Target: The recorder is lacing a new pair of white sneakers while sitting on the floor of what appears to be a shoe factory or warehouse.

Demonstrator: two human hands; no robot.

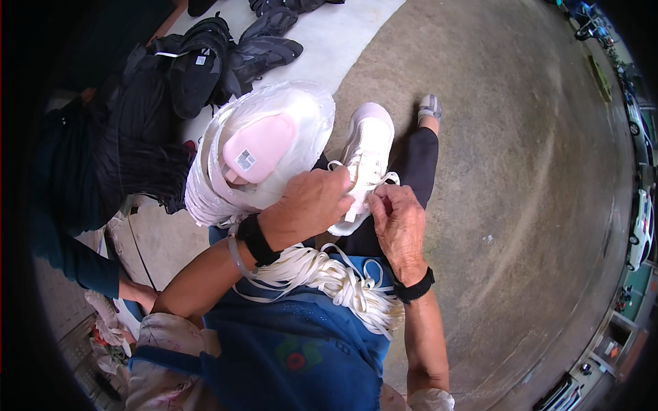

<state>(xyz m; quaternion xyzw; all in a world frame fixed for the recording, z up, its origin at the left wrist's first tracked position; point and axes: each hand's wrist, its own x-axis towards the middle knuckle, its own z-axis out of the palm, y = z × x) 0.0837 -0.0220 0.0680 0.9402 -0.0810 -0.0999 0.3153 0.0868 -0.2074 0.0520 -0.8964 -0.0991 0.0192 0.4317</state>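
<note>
White sneaker (368, 147): laid on the lap, gripped at its near end by the left hand (308, 205). White shoelace (380, 181): pinched by the right hand (397, 222), just right of the left hand; both hands closed and nearly touching. Bundle of white laces (329, 274): heaped below both wrists. Bagged pink insoles (257, 151): left of the left hand. Black shoes (219, 55): well beyond, on the floor.

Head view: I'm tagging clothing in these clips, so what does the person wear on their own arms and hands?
Both hands are bare, no gloves. The left hand has a wide black band at the wrist with a thin pale bracelet behind it. The right hand has a narrower black band at the wrist. Both forearms are bare; light sleeves, the left one with a faint pattern, begin near the elbows at the lower edge.
</note>
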